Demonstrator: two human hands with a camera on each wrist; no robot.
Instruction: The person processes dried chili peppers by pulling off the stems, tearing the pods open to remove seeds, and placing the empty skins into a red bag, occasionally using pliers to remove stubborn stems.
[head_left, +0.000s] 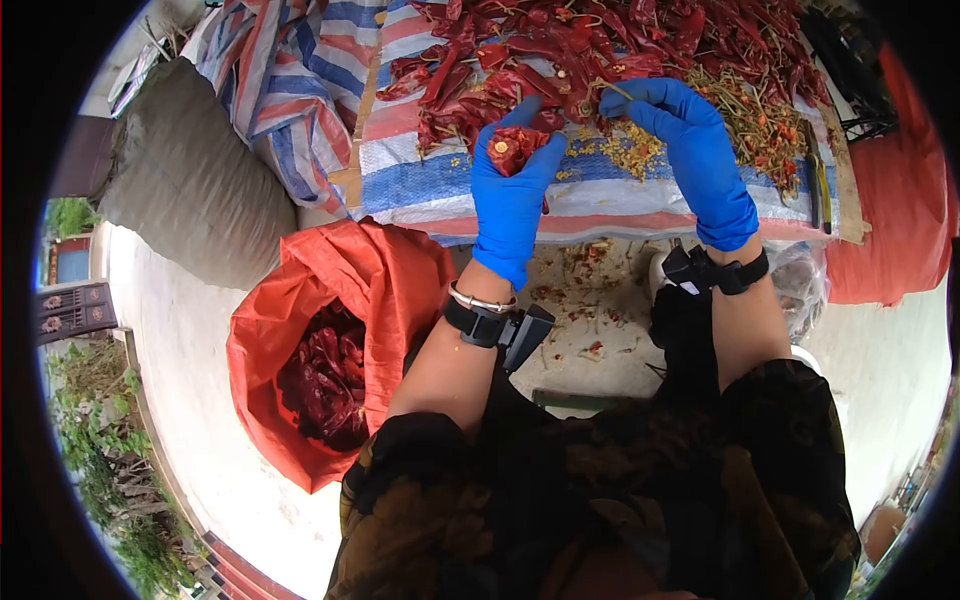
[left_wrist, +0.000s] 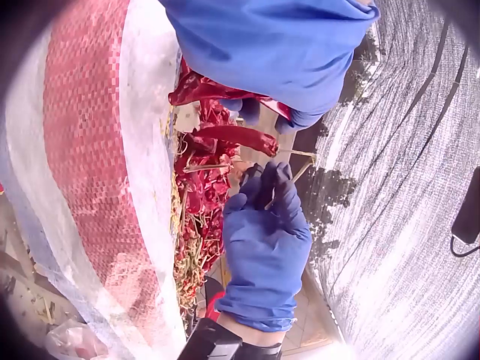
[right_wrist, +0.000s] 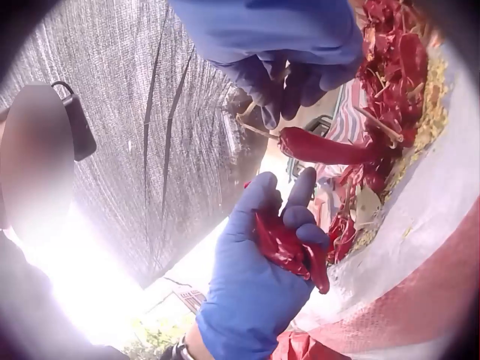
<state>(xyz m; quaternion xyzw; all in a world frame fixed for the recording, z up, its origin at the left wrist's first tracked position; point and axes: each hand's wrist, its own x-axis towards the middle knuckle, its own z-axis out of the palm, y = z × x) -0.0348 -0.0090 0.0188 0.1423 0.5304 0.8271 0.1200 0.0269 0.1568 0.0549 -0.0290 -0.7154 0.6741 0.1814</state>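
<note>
Left hand (head_left: 510, 195) grips a bunch of dried chilies (head_left: 515, 148) above the striped surface (head_left: 420, 185); right hand (head_left: 690, 150) pinches a chili stem (head_left: 612, 88) (both blue-gloved). Red sack (head_left: 330, 330) sits below, left.

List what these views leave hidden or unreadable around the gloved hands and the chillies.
- Head view: the right hand covers whatever its fingertips pinch.
- Head view: the red sack shades its contents; depth unreadable.
- Left wrist view: the left hand hides most of its held chillies.
- Right wrist view: a blurred patch masks the left edge.
</note>
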